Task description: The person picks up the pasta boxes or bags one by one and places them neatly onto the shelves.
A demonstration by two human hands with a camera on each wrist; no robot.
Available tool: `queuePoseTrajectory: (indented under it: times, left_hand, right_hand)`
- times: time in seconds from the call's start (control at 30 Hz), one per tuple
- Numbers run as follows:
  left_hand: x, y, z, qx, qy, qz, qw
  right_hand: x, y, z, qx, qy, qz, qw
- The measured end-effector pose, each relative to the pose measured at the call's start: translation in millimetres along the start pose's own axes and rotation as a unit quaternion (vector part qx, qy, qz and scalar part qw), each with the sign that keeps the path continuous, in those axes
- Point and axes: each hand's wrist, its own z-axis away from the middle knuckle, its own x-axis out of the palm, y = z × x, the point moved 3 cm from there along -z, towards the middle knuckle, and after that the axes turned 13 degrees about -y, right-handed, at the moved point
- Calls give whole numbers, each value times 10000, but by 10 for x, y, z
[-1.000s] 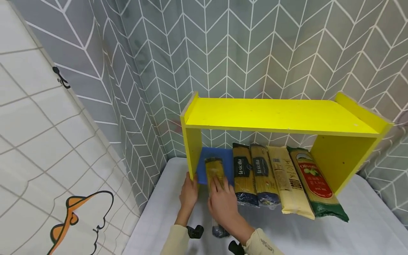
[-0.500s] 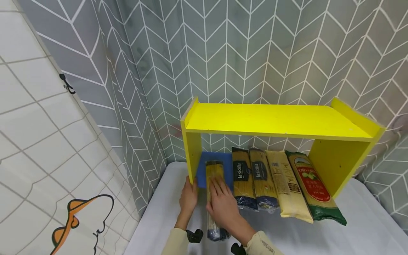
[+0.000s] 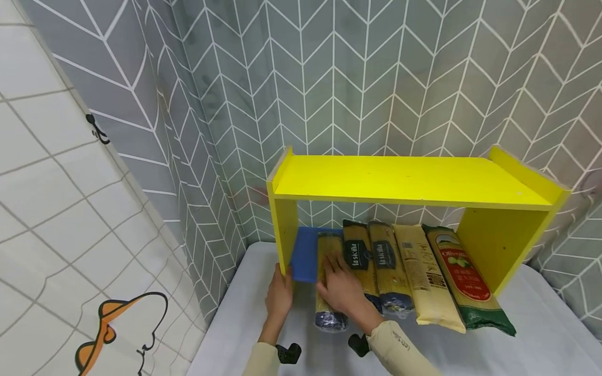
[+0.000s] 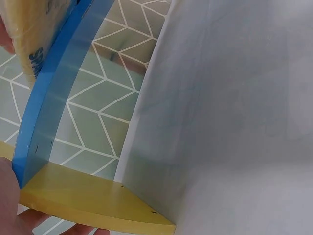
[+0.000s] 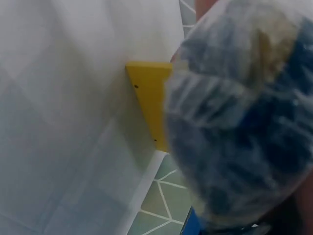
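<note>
My right hand (image 3: 345, 287) holds a clear-wrapped pack of spaghetti (image 3: 324, 303) from above, fingers spread over its upper side. The pack's dark blue crinkled end fills much of the right wrist view. It lies over the right part of the shelf's blue board (image 3: 304, 261), close against a dark-labelled la sicilia pasta pack (image 3: 358, 250). My left hand (image 3: 279, 295) grips the front edge of the left side panel of the yellow shelf (image 3: 414, 177); in the left wrist view the thumb and fingers lie on opposite faces of that panel (image 4: 93, 200).
Right of the spaghetti stand a second la sicilia pack (image 3: 384, 256), a cream-coloured pack (image 3: 425, 282) and a red-labelled pack with a green end (image 3: 463, 271), leaning back in a row. A white cloth (image 3: 244, 292) covers the table. Patterned curtains (image 3: 357, 78) hang behind.
My right hand has shifted the spaghetti pack to the right and farther into the shelf, up beside the la sicilia pack. The left hand keeps its grip on the panel.
</note>
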Motion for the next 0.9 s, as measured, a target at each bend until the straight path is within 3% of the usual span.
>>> queuePoseTrajectory:
  times: [0.27, 0.4, 0.57, 0.7, 0.9]
  left_hand:
    - [46, -27, -9, 124, -48, 44, 9999]
    - [44, -24, -20, 120, -40, 39, 9999]
    - [15, -27, -16, 142, 13, 18, 9999]
    - [8, -34, -16, 164, -7, -15, 9999]
    - [16, -47, -28, 118, -29, -54, 9999]
  right_hand:
    - [21, -30, 119, -278, 278, 175, 9991]
    - [83, -56, 259, -690, -119, 473, 9964]
    - [151, -102, 414, -1235, -625, 1142, 9838]
    - [142, -107, 405, -1193, -575, 1451, 9805]
    - [179, -35, 325, -1214, -420, 1397, 9818]
